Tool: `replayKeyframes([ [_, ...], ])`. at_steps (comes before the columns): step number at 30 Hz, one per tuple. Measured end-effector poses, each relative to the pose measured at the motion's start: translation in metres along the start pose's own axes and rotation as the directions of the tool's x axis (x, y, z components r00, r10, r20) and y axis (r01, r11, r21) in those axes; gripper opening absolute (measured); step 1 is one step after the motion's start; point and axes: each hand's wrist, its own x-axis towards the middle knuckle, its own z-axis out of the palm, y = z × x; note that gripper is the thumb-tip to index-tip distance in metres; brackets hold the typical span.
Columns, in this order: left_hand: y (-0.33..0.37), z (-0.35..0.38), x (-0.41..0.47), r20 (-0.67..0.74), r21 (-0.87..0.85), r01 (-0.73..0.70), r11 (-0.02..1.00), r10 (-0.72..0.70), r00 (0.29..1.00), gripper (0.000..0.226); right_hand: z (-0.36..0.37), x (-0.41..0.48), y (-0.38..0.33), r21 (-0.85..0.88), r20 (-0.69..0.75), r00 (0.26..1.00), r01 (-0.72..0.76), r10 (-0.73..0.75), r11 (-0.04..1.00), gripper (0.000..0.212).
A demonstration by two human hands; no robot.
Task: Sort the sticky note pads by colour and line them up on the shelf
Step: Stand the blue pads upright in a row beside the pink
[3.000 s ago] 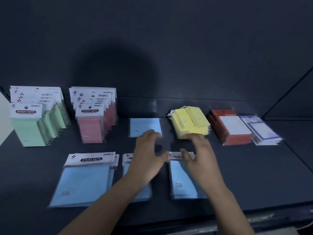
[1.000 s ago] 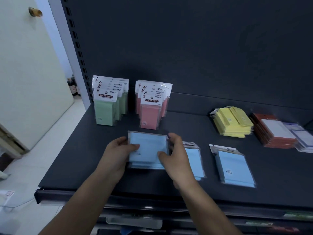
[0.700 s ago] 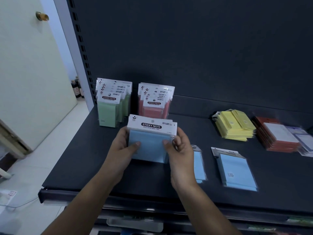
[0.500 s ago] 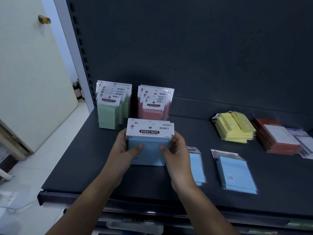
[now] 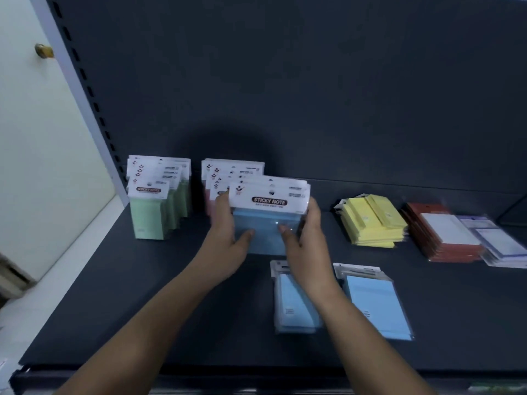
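Both hands hold a bundle of blue sticky note pads [image 5: 266,223] upright, white "STICKY NOTE" headers on top. My left hand [image 5: 228,235] grips its left side and my right hand [image 5: 306,240] its right side. The bundle stands just right of the upright pink pads [image 5: 219,178], partly hiding them. Upright green pads [image 5: 154,206] stand further left. Two more blue piles lie flat near the shelf's front, one [image 5: 293,303] partly under my right wrist, the other [image 5: 373,300] to its right.
The dark shelf [image 5: 142,309] has a dark back panel. A yellow stack [image 5: 373,223], a red-brown stack [image 5: 442,238] and a pale pile [image 5: 499,240] lie at the right. A pale door [image 5: 42,138] and the shelf upright stand at the left.
Both hands picked up the flat blue bundle, stood it upright and carried it back and to the right, up beside the pink pads.
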Motion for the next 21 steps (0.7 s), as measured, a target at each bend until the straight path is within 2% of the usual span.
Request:
replayKeyframes([
  [3,0.001,0.031,0.030,0.009,0.005,0.019,1.000,-0.019,1.000,0.058,-0.026,0.022,0.010,-0.064,-0.043,0.999,-0.001,-0.002,0.998,0.048],
  [10,-0.019,0.083,0.074,-0.028,0.069,0.020,0.997,-0.018,0.999,0.055,-0.052,0.067,0.043,-0.195,-0.074,0.994,-0.094,0.081,0.976,0.055],
  [17,-0.036,0.106,0.090,-0.145,0.104,0.196,0.975,-0.180,0.973,0.056,-0.046,0.092,0.076,-0.265,-0.158,0.969,-0.227,0.191,0.937,0.058],
  [21,-0.038,0.110,0.094,-0.195,0.132,0.262,0.956,-0.234,0.952,0.051,-0.040,0.093,0.083,-0.267,-0.163,0.951,-0.299,0.263,0.916,0.052],
])
